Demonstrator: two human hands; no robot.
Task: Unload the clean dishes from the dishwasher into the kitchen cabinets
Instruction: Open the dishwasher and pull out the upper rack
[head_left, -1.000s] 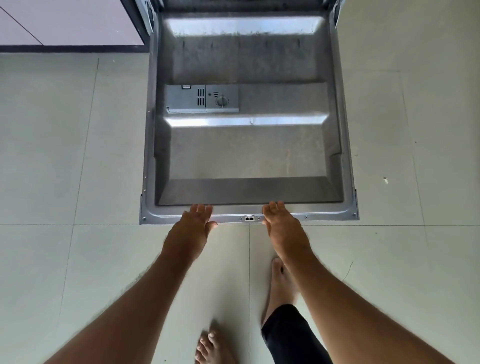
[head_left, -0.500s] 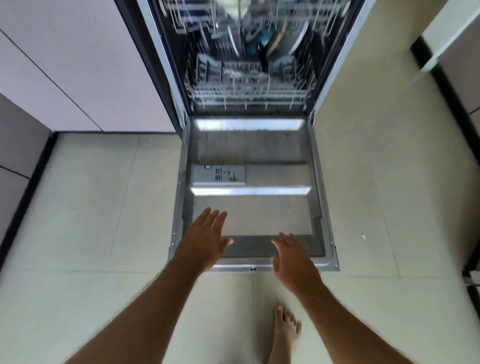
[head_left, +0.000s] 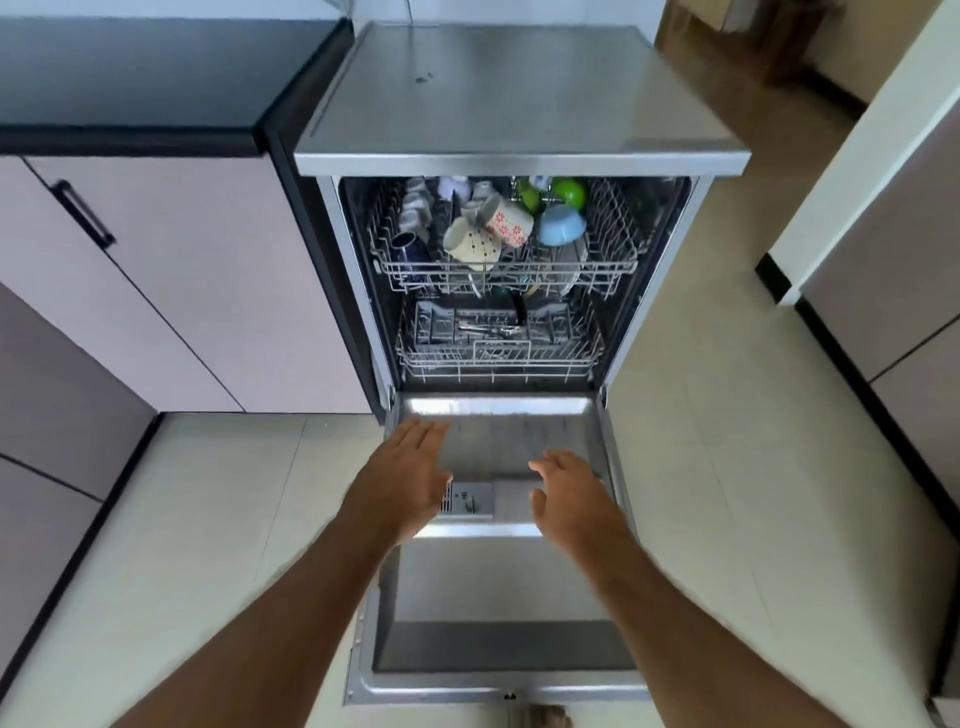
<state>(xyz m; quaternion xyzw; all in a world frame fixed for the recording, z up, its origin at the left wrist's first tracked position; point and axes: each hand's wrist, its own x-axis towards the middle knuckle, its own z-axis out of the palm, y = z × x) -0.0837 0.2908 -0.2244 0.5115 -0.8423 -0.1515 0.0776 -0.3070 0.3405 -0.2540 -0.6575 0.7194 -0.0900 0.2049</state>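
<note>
The steel dishwasher (head_left: 519, 93) stands open, its door (head_left: 498, 613) lying flat toward me. The upper rack (head_left: 608, 244) holds patterned mugs (head_left: 488, 231), a blue bowl (head_left: 561, 223), green cups (head_left: 569, 192) and a dark mug (head_left: 408, 244). The lower rack (head_left: 498, 358) carries a grey cutlery basket (head_left: 493, 327) with utensils. My left hand (head_left: 402, 475) and my right hand (head_left: 569, 493) hover above the door with fingers extended, holding nothing.
Pale cabinet doors with a black handle (head_left: 85, 213) run along the left under a black countertop (head_left: 156, 73). A white pillar and more cabinet fronts (head_left: 883, 249) stand on the right. Beige floor tiles (head_left: 727, 467) flank the door.
Both hands let go of the door's front edge and rose forward over the door. The view tilted up, bringing the loaded racks and countertop into sight.
</note>
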